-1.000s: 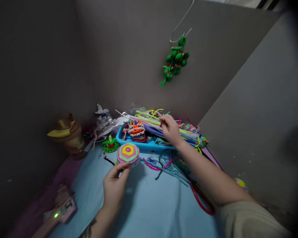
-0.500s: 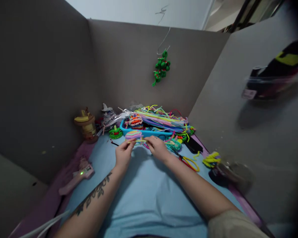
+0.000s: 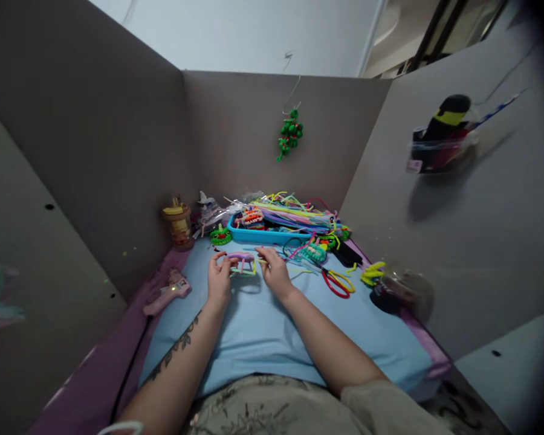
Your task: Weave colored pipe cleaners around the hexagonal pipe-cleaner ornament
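Observation:
My left hand (image 3: 220, 277) pinches a pastel pipe-cleaner piece (image 3: 242, 257) by its left side, fingers closed. The piece is tilted so its purple edge shows, with pink and green strands hanging below. My right hand (image 3: 275, 273) is closed at the piece's right side on a thin yellow pipe cleaner (image 3: 303, 270), whose tail runs out to the right past the hand. Exactly where the yellow strand joins the piece is too small to tell. Both hands are above the blue cloth (image 3: 263, 326).
A blue tray (image 3: 272, 235) heaped with pipe cleaners (image 3: 290, 212) stands behind the hands. Red-and-yellow scissors (image 3: 338, 283) and a teal piece (image 3: 315, 252) lie to the right. A pink glue gun (image 3: 168, 295) lies left; a jar-like container (image 3: 405, 291) stands far right.
The pastel piece has turned from showing its striped face to edge-on, and is now in my left hand. My hands have moved slightly apart. The camera view has shifted.

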The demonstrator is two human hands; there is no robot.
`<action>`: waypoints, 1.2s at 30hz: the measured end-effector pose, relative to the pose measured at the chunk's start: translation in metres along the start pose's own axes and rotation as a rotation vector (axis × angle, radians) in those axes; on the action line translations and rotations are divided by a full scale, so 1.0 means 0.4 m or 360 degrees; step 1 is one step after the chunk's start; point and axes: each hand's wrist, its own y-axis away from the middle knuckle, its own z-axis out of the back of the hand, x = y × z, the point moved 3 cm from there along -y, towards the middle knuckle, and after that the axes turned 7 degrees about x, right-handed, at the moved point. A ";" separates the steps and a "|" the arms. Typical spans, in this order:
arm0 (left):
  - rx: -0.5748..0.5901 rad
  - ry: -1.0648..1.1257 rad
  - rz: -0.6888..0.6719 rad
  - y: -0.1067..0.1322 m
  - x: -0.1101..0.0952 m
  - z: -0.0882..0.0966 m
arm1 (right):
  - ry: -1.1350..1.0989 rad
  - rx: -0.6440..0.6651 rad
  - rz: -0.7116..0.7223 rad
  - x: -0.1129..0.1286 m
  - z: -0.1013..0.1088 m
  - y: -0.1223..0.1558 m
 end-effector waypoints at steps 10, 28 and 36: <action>0.0377 -0.0083 -0.0024 0.025 -0.001 -0.042 | -0.0008 -0.0008 -0.0310 -0.001 -0.020 0.010; -0.0035 0.0650 0.0435 -0.001 0.015 -0.039 | -0.0155 -0.0002 -0.0077 -0.018 0.006 0.023; 0.0029 0.0775 0.0383 0.002 0.035 -0.090 | 0.0712 0.0110 0.0295 0.039 0.053 0.020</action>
